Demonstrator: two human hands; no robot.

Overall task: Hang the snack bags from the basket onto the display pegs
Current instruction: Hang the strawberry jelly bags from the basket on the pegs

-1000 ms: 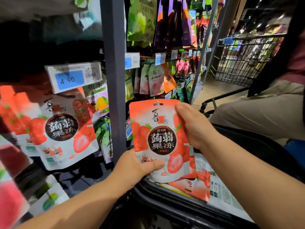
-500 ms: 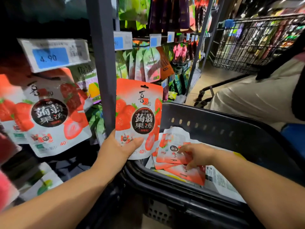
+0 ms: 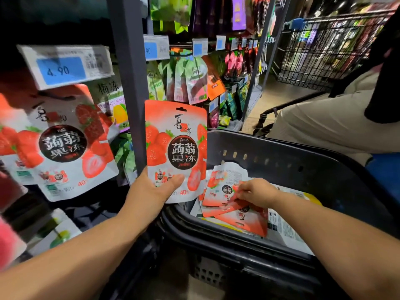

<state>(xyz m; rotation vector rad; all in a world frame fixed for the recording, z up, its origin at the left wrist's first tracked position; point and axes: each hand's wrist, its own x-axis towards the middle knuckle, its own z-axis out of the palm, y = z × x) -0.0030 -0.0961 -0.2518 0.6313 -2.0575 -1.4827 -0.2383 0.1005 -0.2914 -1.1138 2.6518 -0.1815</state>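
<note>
Meanwhile, one bag up, another being picked.
Left hand clamps strawberry bag upright, hang-hole at twelve o'clock for pegging; right hand fingers pinch basket bags.

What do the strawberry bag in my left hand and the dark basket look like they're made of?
Strawberry bag: likely glossy printed plastic film; it shows sheen and a punched hang slot on top. Basket: apparently hard moulded plastic, dark and slightly shiny, with a row of cut slots under its rim.
</note>
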